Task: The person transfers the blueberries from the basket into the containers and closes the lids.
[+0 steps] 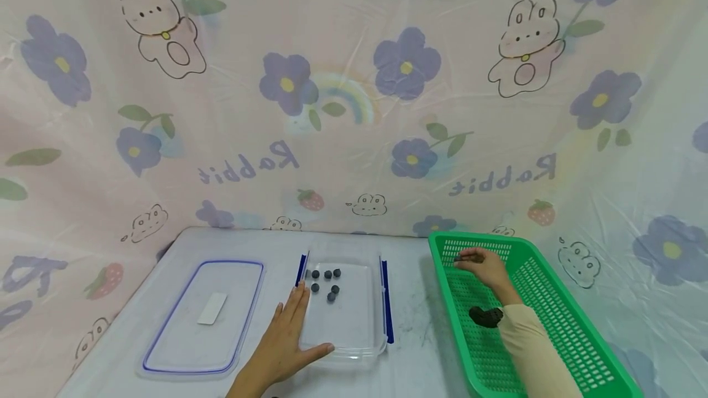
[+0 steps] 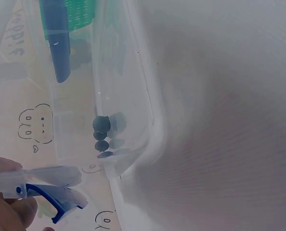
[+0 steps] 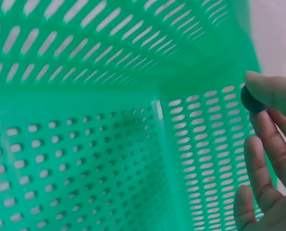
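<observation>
A clear plastic box [image 1: 343, 318] with blue side clips stands mid-table, and several blueberries [image 1: 328, 274] lie toward its far left part. My left hand [image 1: 284, 330] rests along the box's left rim, fingers straight and thumb stretched out over the near left corner. In the left wrist view, its fingers [image 2: 6, 211] show beside a blue clip [image 2: 51, 199]. Over the far left part of a green basket [image 1: 461, 343], my right hand [image 1: 487, 269] pinches one dark blueberry [image 3: 251, 100] between thumb and fingertips, close to the basket's slotted wall.
A clear lid [image 1: 182, 343] with a blue seal lies flat to the left of the box, a small white rectangular piece [image 1: 212, 309] on it. Next to the right sleeve cuff, a dark curved item [image 1: 484, 317] shows over the basket. A printed curtain [image 1: 343, 171] hangs behind the table.
</observation>
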